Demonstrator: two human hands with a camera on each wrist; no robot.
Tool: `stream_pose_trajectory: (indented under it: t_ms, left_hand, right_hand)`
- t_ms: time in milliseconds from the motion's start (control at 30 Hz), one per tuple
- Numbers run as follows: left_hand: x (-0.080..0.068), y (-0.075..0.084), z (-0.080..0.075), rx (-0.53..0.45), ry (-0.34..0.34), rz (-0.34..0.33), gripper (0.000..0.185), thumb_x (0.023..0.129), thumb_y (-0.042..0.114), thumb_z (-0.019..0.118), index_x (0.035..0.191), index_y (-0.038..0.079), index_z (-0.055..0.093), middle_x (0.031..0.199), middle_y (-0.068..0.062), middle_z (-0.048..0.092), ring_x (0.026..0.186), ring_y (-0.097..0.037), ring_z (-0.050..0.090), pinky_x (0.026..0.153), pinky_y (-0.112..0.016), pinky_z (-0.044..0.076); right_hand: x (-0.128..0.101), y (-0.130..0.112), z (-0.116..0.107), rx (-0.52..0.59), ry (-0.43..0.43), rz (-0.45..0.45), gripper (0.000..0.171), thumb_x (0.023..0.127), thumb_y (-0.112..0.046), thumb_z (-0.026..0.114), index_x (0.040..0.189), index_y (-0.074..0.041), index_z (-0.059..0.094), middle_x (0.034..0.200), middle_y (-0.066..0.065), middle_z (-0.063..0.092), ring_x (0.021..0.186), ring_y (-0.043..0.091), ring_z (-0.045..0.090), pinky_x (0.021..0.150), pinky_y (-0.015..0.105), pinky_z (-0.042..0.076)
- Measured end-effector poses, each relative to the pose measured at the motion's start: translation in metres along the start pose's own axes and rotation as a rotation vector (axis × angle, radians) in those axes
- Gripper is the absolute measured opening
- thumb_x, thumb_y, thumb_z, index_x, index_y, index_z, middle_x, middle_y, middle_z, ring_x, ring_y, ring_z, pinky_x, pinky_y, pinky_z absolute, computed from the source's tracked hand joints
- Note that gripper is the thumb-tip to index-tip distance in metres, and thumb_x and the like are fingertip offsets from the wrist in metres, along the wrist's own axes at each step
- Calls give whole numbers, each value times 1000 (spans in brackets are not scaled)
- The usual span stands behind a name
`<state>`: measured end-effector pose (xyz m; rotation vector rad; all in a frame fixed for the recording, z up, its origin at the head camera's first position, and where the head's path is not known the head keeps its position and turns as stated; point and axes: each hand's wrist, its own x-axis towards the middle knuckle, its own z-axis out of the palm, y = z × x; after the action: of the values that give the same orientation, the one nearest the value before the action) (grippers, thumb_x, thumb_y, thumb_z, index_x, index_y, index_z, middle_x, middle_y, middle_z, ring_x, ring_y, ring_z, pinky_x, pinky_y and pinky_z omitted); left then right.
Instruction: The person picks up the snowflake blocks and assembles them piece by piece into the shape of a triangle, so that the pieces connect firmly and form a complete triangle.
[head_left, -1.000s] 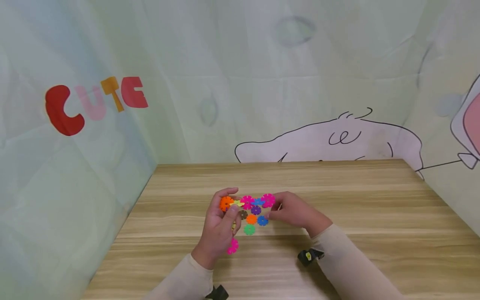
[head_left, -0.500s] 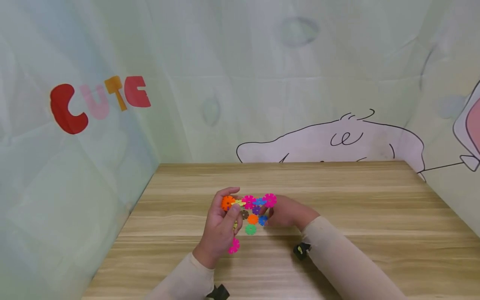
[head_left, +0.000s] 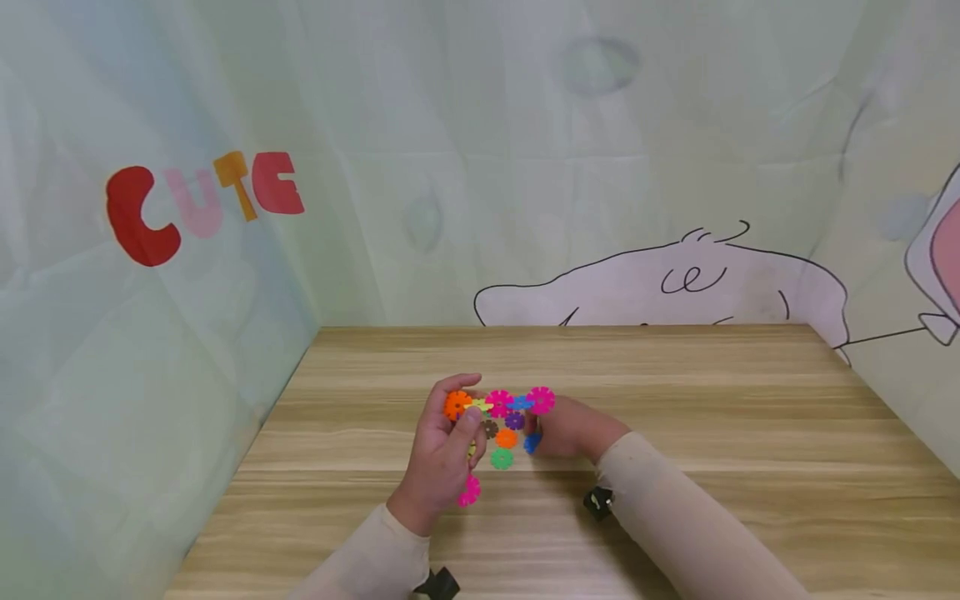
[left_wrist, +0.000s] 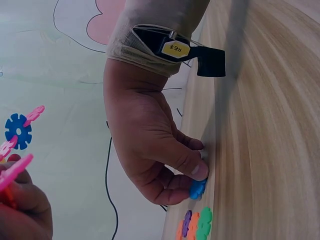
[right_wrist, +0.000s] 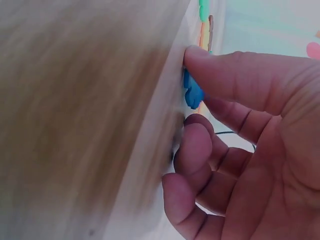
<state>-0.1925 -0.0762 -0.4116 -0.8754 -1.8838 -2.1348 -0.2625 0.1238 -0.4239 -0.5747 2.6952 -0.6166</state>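
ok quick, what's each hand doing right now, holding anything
Left hand: holding a joined chain of toy discs at its orange end.
Right hand: pinching a blue disc on the table.

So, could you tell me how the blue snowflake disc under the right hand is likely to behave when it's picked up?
The blue disc looks like thin moulded plastic, so probably stiff and light. It lies flat on the table, so it likely needs an edge pinch; the right hand has thumb and fingertip on its rim. Its notched edge should give some grip and keep it from rolling.
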Motion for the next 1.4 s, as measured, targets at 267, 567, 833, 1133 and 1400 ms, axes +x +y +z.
stream_pose_trajectory:
  t_ms: [267,567,833,1133,1400]
  left_hand:
    - [1,-1,-1,10,9,-19,33,104,8,38,137,10,38,107,-22,41,47,-27,39,42,-23,42]
    - [2,0,-2,-13,24,-26,34,104,8,38,137,10,38,88,-19,44,45,-25,38,42,-23,42]
    - [3,4,-3,-42,34,-30,33,104,11,39,137,9,37,81,-17,44,45,-24,39,42,-23,42]
    - [3,5,-2,-70,34,-21,33,104,12,40,137,8,37,108,-17,43,46,-23,39,44,-22,43]
    - [4,5,-3,-70,24,9,33,103,7,39,136,5,37,112,-14,42,46,-21,39,43,-21,42]
  right_hand:
    - [1,13,5,34,-4,32,24,77,-21,82,86,-18,60,78,-1,59,75,20,54,75,37,47]
    - [-31,10,-25,373,97,-117,21,83,-17,76,99,-12,64,62,0,54,53,14,46,49,28,40]
    - [-64,7,-51,676,134,-226,31,88,-9,69,118,-10,59,85,12,54,69,21,54,62,31,52]
    - [-81,11,-59,788,155,-287,29,93,-12,64,121,-7,59,93,16,55,79,22,56,68,29,53]
    - [-81,12,-57,809,159,-323,29,94,-13,64,121,-5,58,95,18,56,79,24,56,69,30,54]
